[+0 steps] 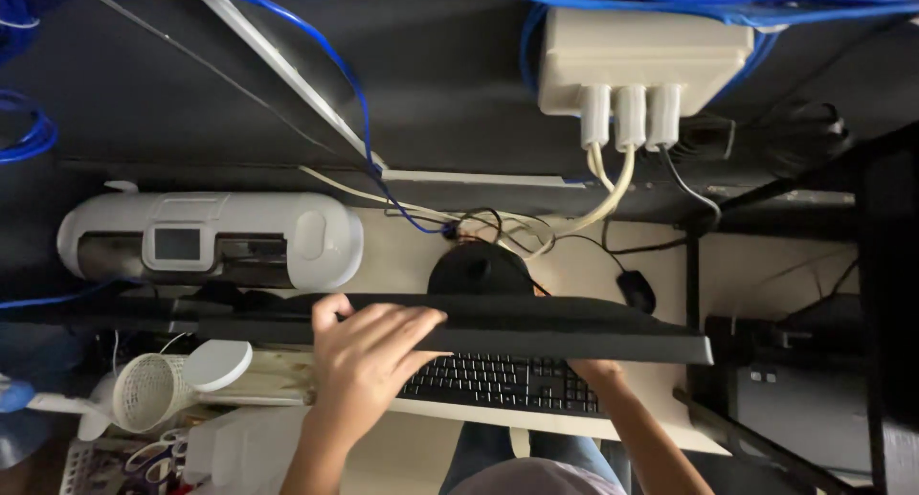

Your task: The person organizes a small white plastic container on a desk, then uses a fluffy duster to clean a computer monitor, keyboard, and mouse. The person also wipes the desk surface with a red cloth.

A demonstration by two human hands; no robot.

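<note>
Two bare hands work at a flat black computer monitor [536,327] seen from above, its thin top edge running from nine to three o'clock across the pale bench [756,265]. The left hand [369,356] lies over that top edge, fingers spread and curled onto it in a loose grip, likely to steady or tilt the screen. The right hand [595,371] reaches under the panel at about five o'clock; whether its fingers are closed or apart cannot be told, since the monitor hides them. A black keyboard with white lettering [498,380] sits just below the screen. At ten o'clock rests a white rounded desktop cutting machine [211,238]. At one o'clock a cream power strip with three white plugs [641,64] feeds cables down behind the round black stand [479,265].
</note>
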